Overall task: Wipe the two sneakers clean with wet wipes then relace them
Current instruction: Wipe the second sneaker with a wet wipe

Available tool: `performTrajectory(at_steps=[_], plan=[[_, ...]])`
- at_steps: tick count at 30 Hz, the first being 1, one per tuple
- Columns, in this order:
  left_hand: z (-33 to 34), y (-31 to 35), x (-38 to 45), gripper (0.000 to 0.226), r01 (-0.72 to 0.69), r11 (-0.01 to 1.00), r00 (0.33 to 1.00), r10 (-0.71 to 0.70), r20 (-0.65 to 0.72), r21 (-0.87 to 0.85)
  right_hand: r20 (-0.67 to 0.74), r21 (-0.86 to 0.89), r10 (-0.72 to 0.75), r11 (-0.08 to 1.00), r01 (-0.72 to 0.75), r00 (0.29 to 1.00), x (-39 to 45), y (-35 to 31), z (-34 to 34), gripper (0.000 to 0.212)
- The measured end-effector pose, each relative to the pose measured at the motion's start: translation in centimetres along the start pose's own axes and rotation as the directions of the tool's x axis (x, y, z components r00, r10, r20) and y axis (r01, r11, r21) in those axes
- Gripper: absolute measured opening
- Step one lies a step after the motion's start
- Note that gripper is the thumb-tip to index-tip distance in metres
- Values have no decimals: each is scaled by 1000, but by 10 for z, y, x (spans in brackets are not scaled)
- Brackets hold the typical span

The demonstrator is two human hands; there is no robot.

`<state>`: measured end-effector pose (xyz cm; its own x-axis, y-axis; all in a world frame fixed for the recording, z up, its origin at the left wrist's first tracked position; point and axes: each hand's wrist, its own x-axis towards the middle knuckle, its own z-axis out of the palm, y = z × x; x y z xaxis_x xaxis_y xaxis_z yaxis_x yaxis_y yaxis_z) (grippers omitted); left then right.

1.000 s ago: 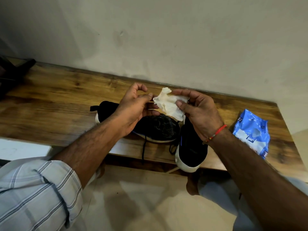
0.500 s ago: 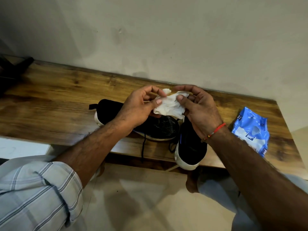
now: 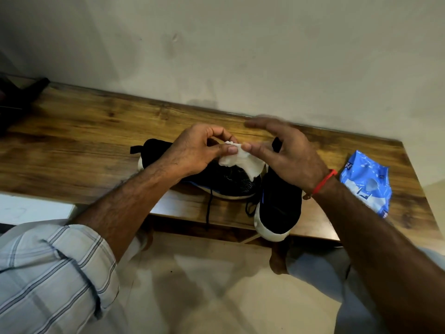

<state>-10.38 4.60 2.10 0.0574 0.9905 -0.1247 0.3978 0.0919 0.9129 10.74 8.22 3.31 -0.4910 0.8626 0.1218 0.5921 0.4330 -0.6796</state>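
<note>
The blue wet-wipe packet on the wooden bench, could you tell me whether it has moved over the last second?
No. The blue wet-wipe packet lies at the same spot near the right end of the wooden bench, right of the two black sneakers.

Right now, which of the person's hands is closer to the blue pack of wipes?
The right hand. It is raised above the sneakers, just left of the wipes pack in the picture. The left hand is farther left, pinching the white wipe.

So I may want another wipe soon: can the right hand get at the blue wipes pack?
Probably yes. The wipes pack lies uncovered on the bench just right of the right hand, which pinches the wipe.
</note>
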Motion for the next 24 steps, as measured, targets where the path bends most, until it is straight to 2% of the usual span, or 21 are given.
performTrajectory(at_steps=[2,4,5,6,8,10,12,14,16,18,22,24], plan=[[-2,2,0,12,-14,1000,1000,14,25,-13,138,122,87,987,-104,987,-1,-2,3,43],[-5,2,0,14,-5,1000,999,6,43,-22,154,185,159,965,-186,975,0,-1,7,28],[-6,2,0,16,8,1000,999,-7,36,-26,153,269,203,933,-239,967,1,0,7,26],[-7,2,0,17,27,999,999,-26,19,-33,167,383,253,874,-299,953,1,1,7,27],[-7,1,0,22,71,996,997,-71,-6,-62,282,604,320,674,-426,905,1,0,6,24],[-7,0,0,26,101,992,995,-102,-2,-78,413,699,313,493,-518,855,1,-1,4,17],[-7,-2,2,24,112,992,993,-114,-36,-51,462,719,317,414,-559,828,0,-1,4,16],[-11,-4,4,20,117,993,983,-115,-144,4,428,765,338,359,-535,838,2,-2,4,21],[-17,-4,6,15,124,991,959,-107,-263,46,323,832,350,338,-440,879,4,-2,1,26],[-20,-3,4,14,111,992,951,-89,-295,57,214,858,337,384,-341,917,5,-1,-4,34],[-2,1,-4,12,55,998,991,-58,-124,-28,151,838,237,485,-252,960,5,3,-7,42],[13,-7,-5,12,-2,992,999,8,-48,128,157,824,239,504,-261,958,3,4,-5,44]])
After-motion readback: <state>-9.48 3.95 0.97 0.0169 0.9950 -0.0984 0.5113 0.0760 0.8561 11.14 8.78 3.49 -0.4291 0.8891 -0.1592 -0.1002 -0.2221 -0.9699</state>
